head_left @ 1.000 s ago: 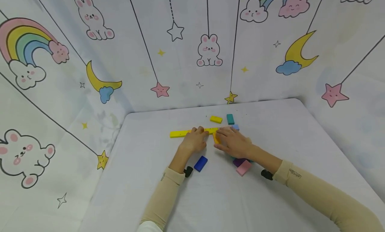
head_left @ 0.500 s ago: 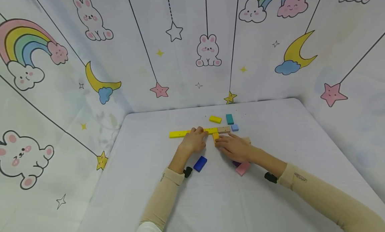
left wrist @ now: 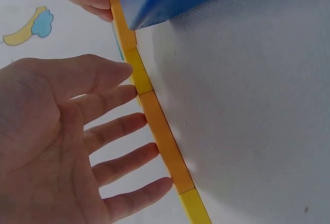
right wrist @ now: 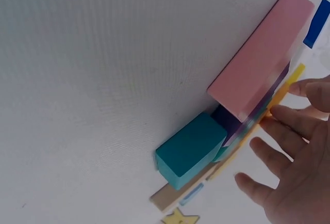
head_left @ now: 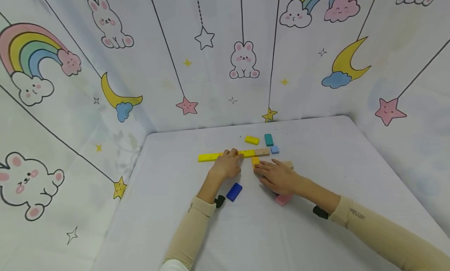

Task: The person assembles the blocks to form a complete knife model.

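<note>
A long row of yellow and orange blocks (head_left: 208,157) lies across the table, ending at the right in a tan block (head_left: 261,152). My left hand (head_left: 226,164) rests at the row's middle; the left wrist view shows its fingers (left wrist: 121,131) fairly straight, tips touching the blocks. Just below the row's right part, an orange block (head_left: 255,161) stands nearly at right angles to it. My right hand (head_left: 278,176) appears to pinch that block, covering its lower part. Under and beside this hand lie a pink block (right wrist: 263,53), a teal block (right wrist: 193,146) and a purple block (right wrist: 226,122).
A blue block (head_left: 234,191) lies near the left wrist. Behind the row are a small yellow block (head_left: 252,139) and another teal block (head_left: 268,139). A light blue block (head_left: 275,150) sits right of the tan end; a second tan block (head_left: 289,164) shows behind the right hand.
My right hand has drawn back a little to the right and nearer to me, uncovering the row's tan end. The orange block has shifted slightly right. My left hand stays put.
</note>
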`<state>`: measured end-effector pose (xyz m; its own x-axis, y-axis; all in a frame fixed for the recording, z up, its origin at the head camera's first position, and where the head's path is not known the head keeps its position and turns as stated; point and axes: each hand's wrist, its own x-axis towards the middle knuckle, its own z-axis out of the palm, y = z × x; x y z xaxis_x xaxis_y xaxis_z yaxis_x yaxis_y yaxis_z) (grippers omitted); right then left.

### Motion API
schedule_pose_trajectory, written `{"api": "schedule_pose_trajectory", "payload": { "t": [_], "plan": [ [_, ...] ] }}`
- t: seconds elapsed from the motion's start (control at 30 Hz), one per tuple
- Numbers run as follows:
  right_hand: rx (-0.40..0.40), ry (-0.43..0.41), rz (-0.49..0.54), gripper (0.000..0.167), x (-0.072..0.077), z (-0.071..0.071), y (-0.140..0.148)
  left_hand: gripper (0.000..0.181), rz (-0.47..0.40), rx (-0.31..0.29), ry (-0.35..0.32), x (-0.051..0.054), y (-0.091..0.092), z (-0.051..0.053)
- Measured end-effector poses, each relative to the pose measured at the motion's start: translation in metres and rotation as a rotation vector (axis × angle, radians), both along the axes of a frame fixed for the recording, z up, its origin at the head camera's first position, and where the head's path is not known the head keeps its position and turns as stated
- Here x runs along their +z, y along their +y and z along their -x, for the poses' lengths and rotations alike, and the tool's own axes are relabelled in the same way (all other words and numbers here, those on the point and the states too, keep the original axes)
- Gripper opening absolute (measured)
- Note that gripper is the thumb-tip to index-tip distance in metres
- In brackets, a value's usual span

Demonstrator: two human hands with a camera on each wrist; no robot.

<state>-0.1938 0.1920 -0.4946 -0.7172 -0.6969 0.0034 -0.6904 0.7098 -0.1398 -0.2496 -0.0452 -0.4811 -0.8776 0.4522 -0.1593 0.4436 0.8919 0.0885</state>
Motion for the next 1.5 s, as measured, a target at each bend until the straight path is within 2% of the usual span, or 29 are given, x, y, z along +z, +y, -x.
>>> {"api": "schedule_pose_trajectory", "payload": {
  "t": [0.3,0.6,0.9,1.3,1.5],
  "plan": [
    [-0.041,0.069,-0.014,0.052,-0.004,-0.007,0.009,0.053,0.000,-0.020,-0.002,-0.001,0.004,0.000],
    [-0.064,0.105,-0.009,0.059,-0.005,-0.010,0.011,0.052,0.003,-0.013,-0.002,-0.001,0.005,-0.001],
    [-0.092,0.050,-0.007,0.060,-0.002,-0.011,0.011,0.053,0.008,-0.013,-0.002,0.000,0.004,0.000],
    [-0.110,0.134,-0.053,0.064,-0.003,-0.010,0.021,0.054,-0.014,-0.002,-0.004,0.000,0.001,0.000],
    [-0.134,0.125,-0.074,0.069,-0.004,-0.010,0.024,0.054,-0.033,0.001,-0.016,0.001,-0.002,-0.001]
  ]
}}
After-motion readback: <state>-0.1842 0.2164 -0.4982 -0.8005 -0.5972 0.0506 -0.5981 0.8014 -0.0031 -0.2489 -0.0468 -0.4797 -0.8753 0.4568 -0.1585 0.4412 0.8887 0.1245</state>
